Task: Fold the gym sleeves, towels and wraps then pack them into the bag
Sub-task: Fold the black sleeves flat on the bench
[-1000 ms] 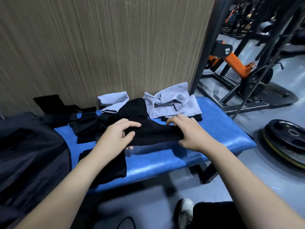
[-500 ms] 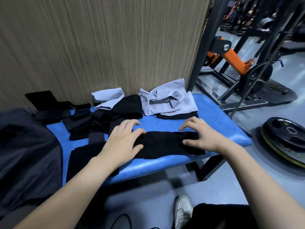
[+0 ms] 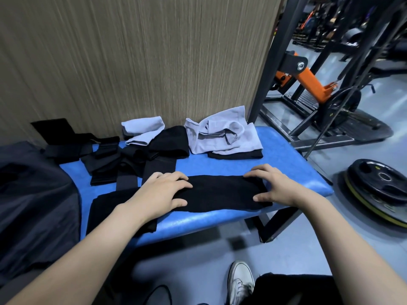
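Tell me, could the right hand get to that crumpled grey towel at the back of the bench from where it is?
Probably yes. The right hand rests on the black cloth, and only bare blue bench lies between it and the grey towel. Nothing stands in the way.

Light: even, dim indoor light; soft sheen along the bench (image 3: pixel 220 219) front edge.
Shadows: dark under the bench.
Blur: slight motion smear.
Distortion: wide-angle bending at frame edges.
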Tool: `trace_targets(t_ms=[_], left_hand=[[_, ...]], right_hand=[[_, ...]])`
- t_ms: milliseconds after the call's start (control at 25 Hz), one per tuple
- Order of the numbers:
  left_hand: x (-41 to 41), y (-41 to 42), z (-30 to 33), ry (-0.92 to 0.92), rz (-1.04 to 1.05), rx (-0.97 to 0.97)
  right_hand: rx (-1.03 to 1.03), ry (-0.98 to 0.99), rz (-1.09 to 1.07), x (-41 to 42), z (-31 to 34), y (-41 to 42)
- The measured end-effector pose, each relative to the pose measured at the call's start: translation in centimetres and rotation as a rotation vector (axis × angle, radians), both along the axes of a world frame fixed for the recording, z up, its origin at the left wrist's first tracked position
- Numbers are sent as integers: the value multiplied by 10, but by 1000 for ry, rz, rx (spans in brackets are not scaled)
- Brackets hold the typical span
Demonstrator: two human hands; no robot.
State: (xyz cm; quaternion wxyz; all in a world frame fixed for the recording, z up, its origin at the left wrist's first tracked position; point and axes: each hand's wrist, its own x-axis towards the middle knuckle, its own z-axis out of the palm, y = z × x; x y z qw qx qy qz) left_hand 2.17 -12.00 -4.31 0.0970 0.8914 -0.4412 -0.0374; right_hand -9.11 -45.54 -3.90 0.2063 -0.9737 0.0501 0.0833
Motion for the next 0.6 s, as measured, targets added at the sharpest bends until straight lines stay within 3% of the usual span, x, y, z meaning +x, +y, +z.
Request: trace_targets(t_ms=[320,600], left_hand=[[11,7,3,-21,57,26],[9,10,-1,-30,17,-19]], right_hand=[[74,-45,-27,-15,-6,-11],[7,-103,-162,-13,-2,-14]])
